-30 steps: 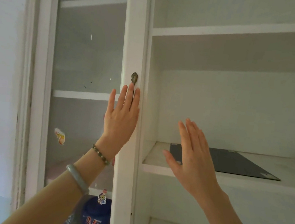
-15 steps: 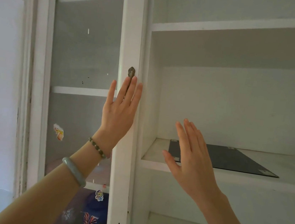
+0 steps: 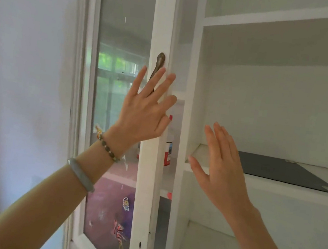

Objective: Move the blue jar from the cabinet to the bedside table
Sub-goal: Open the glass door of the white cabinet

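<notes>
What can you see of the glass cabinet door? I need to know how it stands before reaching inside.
The glass cabinet door has a white painted frame around a clear pane that mirrors a window. Small cartoon stickers sit low on the glass. A dark metal handle is fixed upright on its right stile, whose paint is chipped near the bottom. The left hand lies flat and open against that stile. A gap shows beside it.

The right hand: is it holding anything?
No. The right hand is open and empty, raised in front of the cabinet shelf.
</notes>
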{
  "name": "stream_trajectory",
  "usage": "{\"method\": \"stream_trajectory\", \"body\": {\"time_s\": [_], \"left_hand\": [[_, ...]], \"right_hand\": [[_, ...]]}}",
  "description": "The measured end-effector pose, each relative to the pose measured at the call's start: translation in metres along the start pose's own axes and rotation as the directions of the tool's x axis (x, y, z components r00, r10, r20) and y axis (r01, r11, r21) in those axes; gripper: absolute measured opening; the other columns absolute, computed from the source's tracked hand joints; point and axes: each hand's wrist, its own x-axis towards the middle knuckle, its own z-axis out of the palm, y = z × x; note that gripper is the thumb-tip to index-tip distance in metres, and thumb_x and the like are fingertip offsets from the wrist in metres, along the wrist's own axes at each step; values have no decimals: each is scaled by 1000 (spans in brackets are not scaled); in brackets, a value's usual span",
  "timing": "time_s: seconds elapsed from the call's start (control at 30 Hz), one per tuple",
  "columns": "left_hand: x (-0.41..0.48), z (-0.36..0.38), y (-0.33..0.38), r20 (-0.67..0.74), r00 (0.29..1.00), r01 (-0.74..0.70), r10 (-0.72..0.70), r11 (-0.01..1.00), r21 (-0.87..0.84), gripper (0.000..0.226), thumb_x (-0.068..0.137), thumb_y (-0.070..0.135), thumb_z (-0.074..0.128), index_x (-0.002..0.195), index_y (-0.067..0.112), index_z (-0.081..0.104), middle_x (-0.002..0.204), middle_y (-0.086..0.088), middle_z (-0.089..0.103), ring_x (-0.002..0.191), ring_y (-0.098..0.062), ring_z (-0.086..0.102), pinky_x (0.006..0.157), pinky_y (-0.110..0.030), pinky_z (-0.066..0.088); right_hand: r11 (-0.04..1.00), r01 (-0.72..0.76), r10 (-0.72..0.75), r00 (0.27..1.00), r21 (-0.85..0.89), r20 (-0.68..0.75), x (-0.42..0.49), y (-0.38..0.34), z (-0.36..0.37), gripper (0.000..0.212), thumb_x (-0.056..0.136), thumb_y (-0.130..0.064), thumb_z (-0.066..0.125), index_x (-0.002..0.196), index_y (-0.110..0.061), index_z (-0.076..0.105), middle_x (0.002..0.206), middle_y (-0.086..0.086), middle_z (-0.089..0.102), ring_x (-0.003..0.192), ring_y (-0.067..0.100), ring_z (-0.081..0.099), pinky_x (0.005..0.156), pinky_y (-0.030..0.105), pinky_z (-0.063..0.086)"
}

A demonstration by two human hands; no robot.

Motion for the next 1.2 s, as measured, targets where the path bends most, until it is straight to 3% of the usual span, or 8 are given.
{"method": "stream_trajectory", "body": {"time_s": [0.13,0.2,0.5,0.63,0.77,1.0,1.2], "left_hand": [[-8,-21,-12,10,1000,14,-15,997,75,40,92,46,47,98,13,69,142,-16,48,136,-35,37,112,-60,17],[-14,-34,-21,15,1000,1,-3,994,113,40,91,48,50,99,13,69,141,-17,48,135,-37,38,110,-62,20],[-55,-115,-73,68,994,66,-81,978,198,34,90,28,50,114,10,66,145,-19,41,137,-35,35,111,-62,18],[-82,-144,-103,90,987,103,-132,956,275,40,94,22,45,131,8,52,149,-22,35,140,-35,30,112,-62,15],[-111,-168,-136,137,973,122,-183,922,368,46,98,17,39,143,6,37,150,-24,32,141,-35,27,113,-61,15],[-150,-196,-180,225,915,186,-335,845,502,47,102,20,26,144,3,37,150,-21,33,140,-33,30,115,-53,19],[-174,-201,-213,311,856,158,-412,783,601,48,100,19,29,146,3,33,151,-20,31,141,-32,29,116,-50,18]], "right_hand": [[998,16,-16,1000,52,2,-2,-18,-1,63,90,-46,37,141,-10,25,146,17,30,136,27,20,108,48,25],[997,28,-29,1000,75,5,-2,-26,1,64,90,-47,36,141,-10,24,146,17,30,136,27,21,108,48,24],[965,99,-106,994,243,17,7,-73,18,67,90,-44,41,143,-9,21,149,14,25,139,22,13,113,29,6],[937,134,-140,990,323,-5,9,-99,30,66,88,-40,47,141,-9,21,147,19,27,136,26,18,110,38,16],[899,173,-182,983,402,-17,16,-129,42,66,89,-39,48,141,-9,20,148,19,25,136,27,18,110,39,15],[813,228,-232,971,535,-61,30,-188,69,65,89,-45,38,141,-9,22,147,20,27,135,26,16,108,40,14],[773,274,-273,958,573,-90,35,-230,90,66,89,-46,38,141,-8,25,146,20,28,135,26,17,109,41,14]]}}
